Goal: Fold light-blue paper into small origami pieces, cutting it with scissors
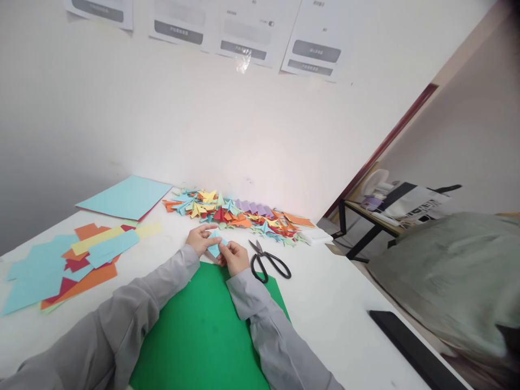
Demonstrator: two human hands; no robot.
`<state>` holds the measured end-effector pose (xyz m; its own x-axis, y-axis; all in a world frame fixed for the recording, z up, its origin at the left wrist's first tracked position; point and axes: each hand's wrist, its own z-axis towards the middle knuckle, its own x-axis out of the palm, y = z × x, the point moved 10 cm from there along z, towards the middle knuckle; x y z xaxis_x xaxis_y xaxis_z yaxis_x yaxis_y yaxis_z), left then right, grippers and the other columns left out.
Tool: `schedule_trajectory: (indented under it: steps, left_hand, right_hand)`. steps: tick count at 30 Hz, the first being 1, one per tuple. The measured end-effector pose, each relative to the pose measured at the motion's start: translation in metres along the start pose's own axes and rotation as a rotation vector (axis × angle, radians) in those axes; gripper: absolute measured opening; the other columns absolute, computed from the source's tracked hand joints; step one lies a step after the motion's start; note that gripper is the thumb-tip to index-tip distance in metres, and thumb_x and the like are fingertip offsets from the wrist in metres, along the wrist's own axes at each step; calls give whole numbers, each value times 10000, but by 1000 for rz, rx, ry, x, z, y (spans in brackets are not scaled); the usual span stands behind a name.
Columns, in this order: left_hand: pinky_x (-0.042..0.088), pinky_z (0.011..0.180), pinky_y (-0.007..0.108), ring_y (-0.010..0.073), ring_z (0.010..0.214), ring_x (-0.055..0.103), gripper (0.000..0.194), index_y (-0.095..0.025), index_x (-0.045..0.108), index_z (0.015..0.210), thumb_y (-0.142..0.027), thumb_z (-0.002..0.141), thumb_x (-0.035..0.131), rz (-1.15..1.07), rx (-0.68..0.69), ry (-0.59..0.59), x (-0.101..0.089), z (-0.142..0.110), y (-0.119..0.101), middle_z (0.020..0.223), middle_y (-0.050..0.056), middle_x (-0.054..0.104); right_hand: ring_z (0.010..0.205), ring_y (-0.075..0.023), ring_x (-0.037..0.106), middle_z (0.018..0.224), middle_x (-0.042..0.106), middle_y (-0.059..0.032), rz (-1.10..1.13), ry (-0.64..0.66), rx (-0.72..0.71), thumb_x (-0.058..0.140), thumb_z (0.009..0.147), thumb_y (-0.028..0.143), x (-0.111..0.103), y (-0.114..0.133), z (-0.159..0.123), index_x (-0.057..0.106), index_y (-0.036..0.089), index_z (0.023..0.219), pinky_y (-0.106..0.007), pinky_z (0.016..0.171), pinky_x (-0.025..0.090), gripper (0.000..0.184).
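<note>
A small light blue folded paper (pixel 215 245) sits between both hands at the far edge of a green sheet (pixel 203 330). My left hand (pixel 200 239) pinches its left side, fingers curled. On its right side, the fingers of my right hand (pixel 235 256) are closed on it. Both forearms wear grey sleeves and rest on the green sheet. Black scissors (pixel 268 262) lie just right of my right hand, closed, on the white table (pixel 337 303).
A row of several folded coloured paper pieces (pixel 235 212) lies behind the hands near the wall. Loose coloured paper scraps (pixel 77 257) and a large light blue sheet (pixel 125 197) lie at the left. A black flat object (pixel 414 346) rests at the table's right edge.
</note>
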<state>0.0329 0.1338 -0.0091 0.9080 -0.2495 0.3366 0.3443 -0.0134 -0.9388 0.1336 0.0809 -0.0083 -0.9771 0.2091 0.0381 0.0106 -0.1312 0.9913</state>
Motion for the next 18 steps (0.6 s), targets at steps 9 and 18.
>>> schedule_trajectory:
  steps: [9, 18]
  left_hand:
    - [429, 443, 226, 107, 477, 533, 422, -94, 608, 708, -205, 330, 757, -84, -64, 19, 0, 1, 6, 575, 23, 595]
    - [427, 468, 239, 123, 496, 537, 401, -103, 598, 653, -230, 309, 761, -48, -49, -43, -2, 0, 6, 581, 30, 611]
  right_hand:
    - [297, -77, 433, 355, 498, 54, -18, 29, -29, 580, 557, 474, 2, 2, 1, 397, 189, 486, -193, 313, 326, 347]
    - [316, -96, 445, 350, 497, 50, -61, 92, 19, 642, 520, 390, 12, 3, -4, 514, 162, 572, -212, 340, 330, 267]
